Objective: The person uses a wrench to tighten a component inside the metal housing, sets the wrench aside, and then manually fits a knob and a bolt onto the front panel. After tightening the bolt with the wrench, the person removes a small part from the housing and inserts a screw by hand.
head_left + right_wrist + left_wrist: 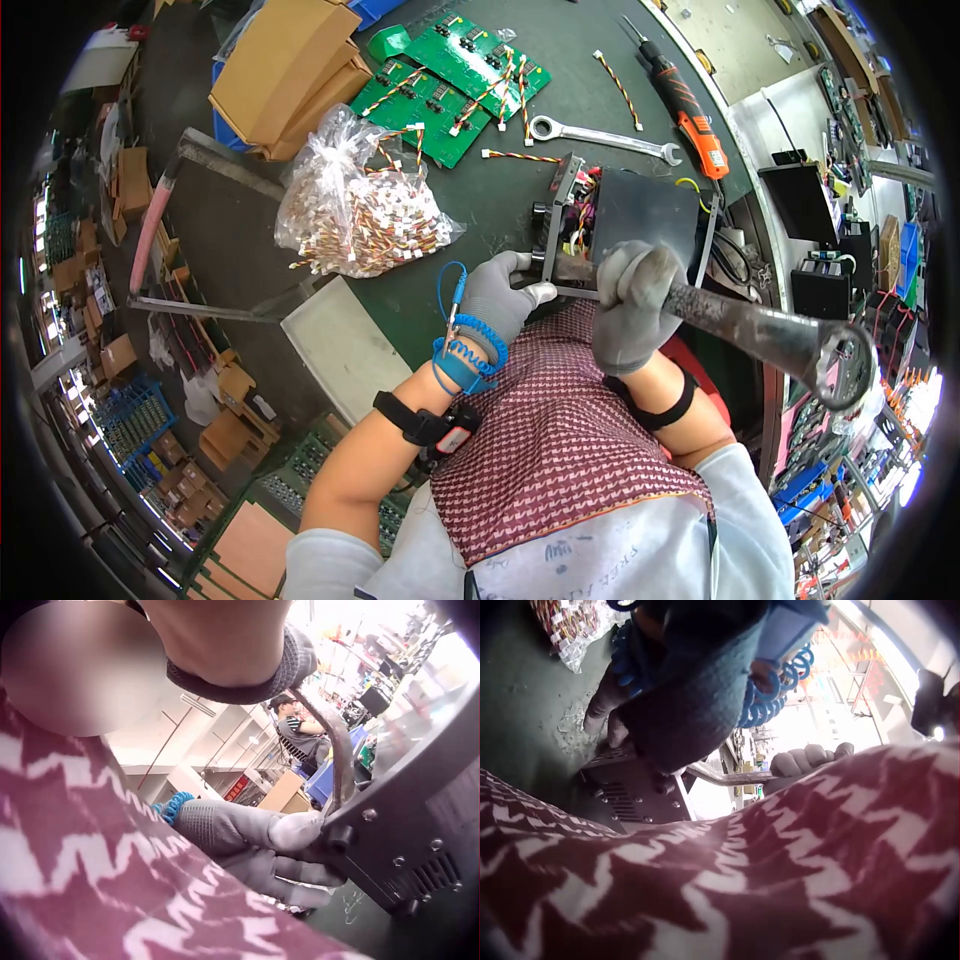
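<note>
A dark metal box (pixel 645 215) with wires inside its open side lies at the table's edge. The gloved left hand (pixel 500 300) holds its near corner between thumb and fingers; in the right wrist view the left thumb (pixel 296 829) lies by a black foot (pixel 341 836) of the box. The gloved right hand (pixel 632 310) is curled round a big worn wrench (pixel 740 322), whose ring end points to the lower right. The wrench's other end (pixel 343 769) reaches the box's edge beside the left thumb. In the left wrist view, the right-hand fingers (pixel 810 759) wrap the wrench.
A bag of wired connectors (pixel 370 225), green circuit boards (pixel 450 90), loose cables, a combination wrench (pixel 605 137) and an orange electric screwdriver (pixel 690 115) lie on the table (pixel 420 300). Cardboard boxes (pixel 285 70) stand at the back left. A seated person (pixel 300 727) is in the background.
</note>
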Demonstrator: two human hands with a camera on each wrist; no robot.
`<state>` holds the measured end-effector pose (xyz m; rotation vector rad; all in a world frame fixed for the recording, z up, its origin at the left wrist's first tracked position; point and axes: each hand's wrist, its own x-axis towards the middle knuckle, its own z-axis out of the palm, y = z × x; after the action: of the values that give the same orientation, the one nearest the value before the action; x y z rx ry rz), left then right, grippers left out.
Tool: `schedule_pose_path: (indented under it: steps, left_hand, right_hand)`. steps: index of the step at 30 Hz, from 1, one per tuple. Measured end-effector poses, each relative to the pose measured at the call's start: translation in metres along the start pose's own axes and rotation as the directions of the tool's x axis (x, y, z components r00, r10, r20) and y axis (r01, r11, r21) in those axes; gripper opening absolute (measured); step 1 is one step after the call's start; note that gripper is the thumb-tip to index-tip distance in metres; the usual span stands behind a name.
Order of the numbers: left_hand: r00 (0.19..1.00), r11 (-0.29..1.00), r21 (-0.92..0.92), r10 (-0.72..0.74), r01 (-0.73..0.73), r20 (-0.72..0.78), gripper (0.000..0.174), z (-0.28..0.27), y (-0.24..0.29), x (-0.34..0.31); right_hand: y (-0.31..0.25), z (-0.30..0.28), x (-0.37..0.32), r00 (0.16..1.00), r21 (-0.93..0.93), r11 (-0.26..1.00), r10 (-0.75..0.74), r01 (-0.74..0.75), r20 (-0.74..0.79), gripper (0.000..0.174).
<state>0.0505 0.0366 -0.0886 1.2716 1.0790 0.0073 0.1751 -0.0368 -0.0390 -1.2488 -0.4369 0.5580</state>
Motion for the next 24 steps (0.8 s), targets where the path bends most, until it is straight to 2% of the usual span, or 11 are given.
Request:
schedule_pose_path:
  steps: [4, 6, 10, 12, 14, 16, 17, 19, 20, 23, 24]
  left_hand:
    - [0.999, 0.996, 0.085, 0.032, -0.031, -0.014, 0.044, 0.000, -0.005, 0.003]
    - [1.000, 0.998, 0.066, 0.010, -0.010, 0.003, 0.042, 0.000, -0.001, 0.002]
    - [0.998, 0.996, 0.065, -0.058, 0.057, 0.019, 0.039, -0.002, 0.014, -0.003]
    - [0.999, 0.997, 0.066, -0.032, 0.030, 0.021, 0.040, -0.001, 0.018, -0.003]
    - [0.999, 0.991, 0.131, -0.036, 0.032, 0.028, 0.041, -0.004, 0.013, 0.000]
    - [0.999, 0.990, 0.141, -0.030, 0.026, 0.030, 0.040, -0.002, 0.002, 0.003]
    - [1.000, 0.985, 0.169, -0.020, 0.019, 0.002, 0.040, -0.001, -0.001, 0.004]
    - [1.000, 0.982, 0.187, 0.004, -0.008, 0.022, 0.039, -0.002, 0.020, -0.004]
    - [1.000, 0.983, 0.182, 0.008, -0.012, 0.023, 0.039, -0.002, 0.018, -0.001]
    - [0.999, 0.999, 0.037, -0.011, 0.010, 0.043, 0.039, -0.003, 0.008, 0.002]
    - [0.999, 1.000, 0.029, -0.006, 0.005, 0.037, 0.039, -0.003, 0.006, 0.005]
  right_hand:
    - [-0.009, 0.017, 0.004, 1.000, -0.107, 0.994, 0.009, -0.011, -0.018, 0.046]
    - [-0.016, 0.040, 0.024, 0.976, -0.099, 0.989, 0.087, -0.109, -0.201, 0.043]
    - [0.014, 0.029, 0.090, 0.878, 0.047, 0.937, 0.342, -0.347, -0.334, 0.037]
    - [0.035, 0.032, 0.109, 0.873, -0.058, 0.926, 0.330, -0.373, -0.359, 0.048]
    - [0.039, 0.037, 0.118, 0.905, -0.191, 0.901, 0.336, -0.390, -0.262, 0.051]
    - [0.057, 0.028, 0.143, 0.842, -0.288, 0.792, 0.523, -0.538, -0.136, 0.047]
    - [0.054, 0.022, 0.145, 0.843, -0.282, 0.795, 0.517, -0.537, -0.148, 0.047]
    - [0.031, 0.016, 0.155, 0.737, -0.108, 0.730, 0.672, -0.675, -0.070, 0.042]
    - [0.010, 0.013, 0.144, 0.766, -0.026, 0.766, 0.643, -0.643, 0.008, 0.040]
    - [-0.021, 0.013, 0.091, 0.918, 0.137, 0.915, 0.391, -0.380, -0.062, 0.037]
    - [-0.020, -0.005, 0.077, 0.977, -0.091, 0.973, 0.205, -0.211, -0.063, 0.034]
